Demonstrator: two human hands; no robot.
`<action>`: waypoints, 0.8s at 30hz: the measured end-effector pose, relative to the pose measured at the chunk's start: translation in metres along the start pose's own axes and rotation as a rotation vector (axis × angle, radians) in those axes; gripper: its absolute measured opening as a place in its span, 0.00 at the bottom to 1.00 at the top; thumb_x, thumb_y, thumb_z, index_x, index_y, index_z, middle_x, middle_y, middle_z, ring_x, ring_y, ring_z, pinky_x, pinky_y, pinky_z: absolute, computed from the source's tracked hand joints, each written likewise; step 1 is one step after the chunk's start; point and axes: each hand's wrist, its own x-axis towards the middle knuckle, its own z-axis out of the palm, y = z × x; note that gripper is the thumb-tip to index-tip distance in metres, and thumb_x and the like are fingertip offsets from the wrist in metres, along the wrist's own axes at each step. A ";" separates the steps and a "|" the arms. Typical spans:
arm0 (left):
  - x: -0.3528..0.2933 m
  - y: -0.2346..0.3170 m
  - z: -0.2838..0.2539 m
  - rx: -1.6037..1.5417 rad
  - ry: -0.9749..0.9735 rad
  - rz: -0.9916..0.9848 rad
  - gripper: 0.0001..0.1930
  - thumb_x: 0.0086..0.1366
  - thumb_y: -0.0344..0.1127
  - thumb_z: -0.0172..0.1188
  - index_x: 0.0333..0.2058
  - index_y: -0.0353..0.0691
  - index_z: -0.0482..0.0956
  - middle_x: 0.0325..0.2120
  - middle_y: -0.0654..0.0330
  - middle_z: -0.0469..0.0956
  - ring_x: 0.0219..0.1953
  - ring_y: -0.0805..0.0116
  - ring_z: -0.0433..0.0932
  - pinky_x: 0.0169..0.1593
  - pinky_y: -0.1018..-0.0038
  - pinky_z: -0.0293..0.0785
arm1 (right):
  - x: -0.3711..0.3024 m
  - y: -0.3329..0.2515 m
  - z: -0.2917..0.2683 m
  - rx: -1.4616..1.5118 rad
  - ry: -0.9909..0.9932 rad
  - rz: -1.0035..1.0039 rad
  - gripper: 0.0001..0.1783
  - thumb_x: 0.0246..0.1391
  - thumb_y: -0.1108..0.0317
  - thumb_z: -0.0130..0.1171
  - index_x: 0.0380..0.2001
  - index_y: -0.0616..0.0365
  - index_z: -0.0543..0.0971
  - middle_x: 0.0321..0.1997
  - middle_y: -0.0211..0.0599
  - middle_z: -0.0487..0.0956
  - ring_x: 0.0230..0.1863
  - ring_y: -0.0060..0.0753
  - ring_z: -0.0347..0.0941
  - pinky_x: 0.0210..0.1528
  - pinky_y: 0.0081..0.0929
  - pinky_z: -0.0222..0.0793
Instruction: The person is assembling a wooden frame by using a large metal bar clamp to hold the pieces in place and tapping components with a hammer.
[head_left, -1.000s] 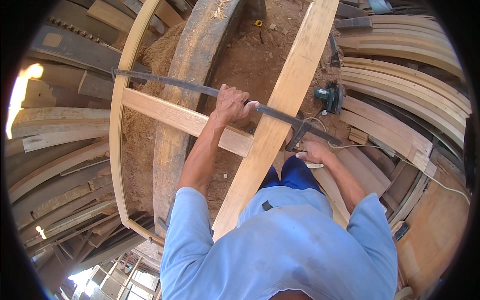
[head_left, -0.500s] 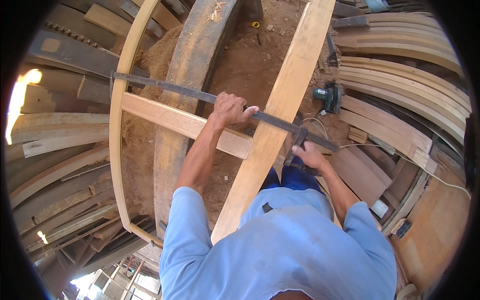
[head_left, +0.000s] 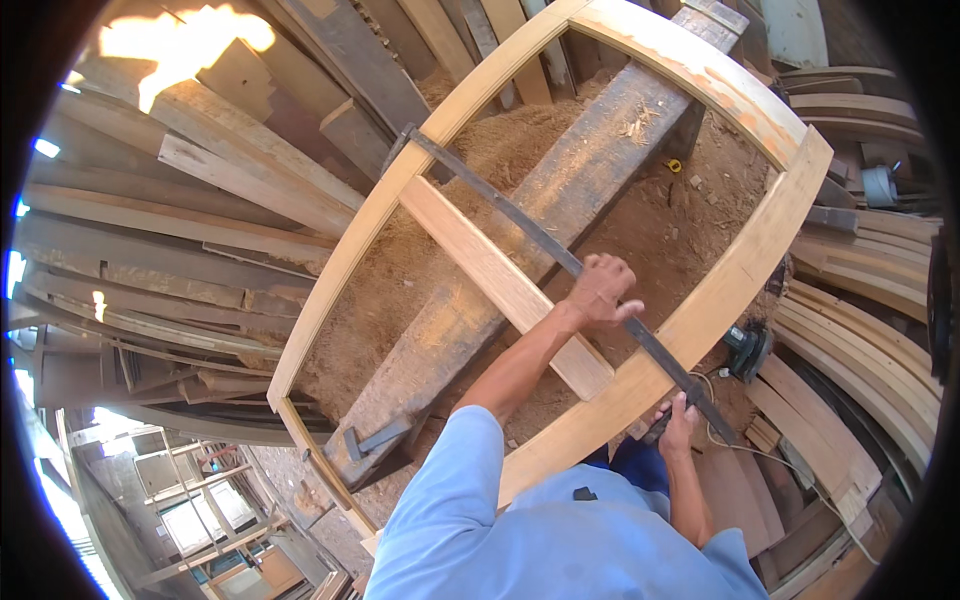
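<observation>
Clamp point(head_left: 540, 240) across a wooden frame point(head_left: 712, 302)

It spans from the frame's left edge past its right edge, near a crosspiece point(head_left: 500, 274). The left hand point(head_left: 602, 290) has fingers curled around it, thumb sticking out. Just beyond the frame's right edge, the right hand point(head_left: 680, 425) has fingers closed on the clamp's near end. Underneath runs a thick beam point(head_left: 440, 325).
</observation>
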 end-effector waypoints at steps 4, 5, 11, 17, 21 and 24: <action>-0.005 -0.071 -0.004 0.072 0.469 -0.165 0.21 0.56 0.47 0.62 0.43 0.40 0.79 0.42 0.45 0.77 0.47 0.45 0.74 0.51 0.51 0.67 | -0.001 -0.012 0.002 -0.026 -0.048 -0.060 0.13 0.69 0.52 0.51 0.38 0.46 0.65 0.26 0.26 0.69 0.24 0.22 0.68 0.25 0.25 0.70; -0.010 -0.089 -0.010 0.043 0.493 -0.202 0.21 0.56 0.46 0.62 0.46 0.39 0.79 0.42 0.44 0.77 0.46 0.43 0.75 0.50 0.50 0.69 | -0.003 -0.015 0.002 0.073 -0.098 -0.023 0.14 0.69 0.52 0.51 0.37 0.47 0.66 0.26 0.26 0.69 0.25 0.24 0.68 0.26 0.27 0.70; -0.009 -0.133 -0.024 0.278 -0.020 -0.046 0.25 0.66 0.62 0.53 0.43 0.46 0.84 0.45 0.46 0.76 0.51 0.49 0.70 0.56 0.53 0.61 | -0.002 -0.025 -0.002 -0.148 -0.003 0.018 0.17 0.69 0.52 0.50 0.36 0.54 0.69 0.30 0.35 0.76 0.27 0.29 0.76 0.30 0.29 0.76; 0.015 -0.124 -0.018 0.178 -0.383 -0.202 0.26 0.68 0.62 0.50 0.32 0.48 0.87 0.28 0.51 0.80 0.40 0.51 0.76 0.51 0.55 0.63 | -0.002 -0.022 0.018 0.028 -0.014 0.020 0.19 0.70 0.52 0.48 0.44 0.58 0.72 0.34 0.34 0.77 0.37 0.30 0.78 0.38 0.34 0.78; 0.015 -0.101 -0.003 0.244 -0.227 -0.279 0.28 0.70 0.63 0.43 0.31 0.52 0.88 0.28 0.54 0.84 0.35 0.52 0.82 0.51 0.55 0.64 | 0.000 -0.018 0.028 0.030 0.089 -0.032 0.16 0.70 0.54 0.48 0.45 0.57 0.72 0.34 0.31 0.76 0.33 0.29 0.75 0.37 0.31 0.75; 0.020 -0.097 -0.006 0.261 -0.284 -0.339 0.27 0.70 0.58 0.43 0.29 0.50 0.88 0.30 0.53 0.85 0.37 0.54 0.83 0.50 0.56 0.65 | 0.008 -0.004 0.005 0.005 0.036 -0.049 0.14 0.71 0.57 0.48 0.46 0.57 0.73 0.34 0.29 0.76 0.33 0.28 0.73 0.36 0.30 0.73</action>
